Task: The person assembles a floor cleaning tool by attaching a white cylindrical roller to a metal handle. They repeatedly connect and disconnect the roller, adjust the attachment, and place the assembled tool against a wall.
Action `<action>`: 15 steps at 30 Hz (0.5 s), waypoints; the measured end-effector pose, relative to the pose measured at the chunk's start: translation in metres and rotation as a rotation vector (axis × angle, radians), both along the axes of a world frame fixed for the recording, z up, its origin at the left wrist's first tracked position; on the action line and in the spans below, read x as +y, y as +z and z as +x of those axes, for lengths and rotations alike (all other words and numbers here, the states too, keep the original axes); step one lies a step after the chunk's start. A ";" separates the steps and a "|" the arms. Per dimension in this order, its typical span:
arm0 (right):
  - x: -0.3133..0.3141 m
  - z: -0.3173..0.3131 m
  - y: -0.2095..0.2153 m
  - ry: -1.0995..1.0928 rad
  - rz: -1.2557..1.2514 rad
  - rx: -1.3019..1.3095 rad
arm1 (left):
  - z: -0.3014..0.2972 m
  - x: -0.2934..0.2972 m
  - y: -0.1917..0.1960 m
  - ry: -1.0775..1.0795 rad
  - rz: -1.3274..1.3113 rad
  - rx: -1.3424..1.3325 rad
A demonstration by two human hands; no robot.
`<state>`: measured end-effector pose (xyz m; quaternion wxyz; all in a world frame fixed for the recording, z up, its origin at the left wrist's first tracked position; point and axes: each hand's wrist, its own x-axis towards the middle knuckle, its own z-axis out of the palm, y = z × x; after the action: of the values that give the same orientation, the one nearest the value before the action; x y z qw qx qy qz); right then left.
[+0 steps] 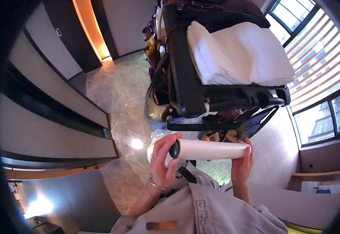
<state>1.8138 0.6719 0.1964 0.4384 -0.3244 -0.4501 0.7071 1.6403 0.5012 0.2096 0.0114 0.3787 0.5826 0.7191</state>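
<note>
While each hand, left hand (164, 163) and right hand (242, 165), grips an end, the white roll (209, 149) looks light, stiff, best held there.

Glossy marble floor (127, 101) with a bright light reflection, pale wall panels (49, 54) split by dark bands on the left, warm orange-lit strip (90, 27) by a dark door. Right side: large windows (326, 89) with horizontal slats, daylight coming in, wooden bench (322, 175) below.
</note>
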 end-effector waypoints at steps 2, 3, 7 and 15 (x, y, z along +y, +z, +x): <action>0.011 -0.001 0.003 0.010 -0.003 0.038 | 0.004 0.001 0.002 0.010 -0.051 0.048; 0.015 -0.002 0.004 0.014 -0.005 0.057 | 0.006 0.002 0.005 -0.011 -0.060 0.006; 0.021 -0.005 0.006 0.021 -0.048 0.077 | 0.019 0.012 0.014 0.014 -0.078 -0.049; 0.023 0.014 -0.036 0.159 -0.299 0.076 | 0.033 0.027 0.019 -0.039 -0.105 0.173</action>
<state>1.8277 0.6949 0.1604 0.3446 -0.3227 -0.3474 0.8102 1.6730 0.5280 0.2285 -0.0053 0.4496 0.6107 0.6518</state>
